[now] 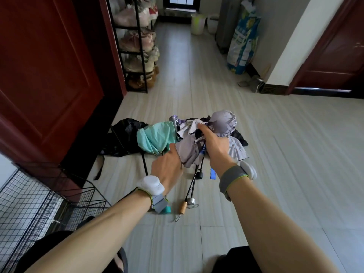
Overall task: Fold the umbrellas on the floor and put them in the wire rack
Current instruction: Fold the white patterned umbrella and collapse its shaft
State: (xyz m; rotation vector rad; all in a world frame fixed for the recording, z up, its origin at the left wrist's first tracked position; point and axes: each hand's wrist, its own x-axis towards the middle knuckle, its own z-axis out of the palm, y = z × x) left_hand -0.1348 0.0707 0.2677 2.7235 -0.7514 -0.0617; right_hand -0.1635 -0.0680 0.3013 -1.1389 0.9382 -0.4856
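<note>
Nearest you, the wire rack (29, 205) stands at your left against the red door (45, 75). Wooden and metal handles (186, 204) lie on the tiled floor (275, 154) just ahead. Your right hand (214, 143) clenches the bunched canopy of the lilac umbrella (223, 123); your left hand (167, 168) gathers its loose edge. Beyond, a mint umbrella (155, 137) and a black one (126, 134) sprawl. Expect light, limp, slippery cloth over thin ribs that may bend; better to grip the shaft.

Bare floor (285, 154) right of umbrellas (157, 138)
</note>
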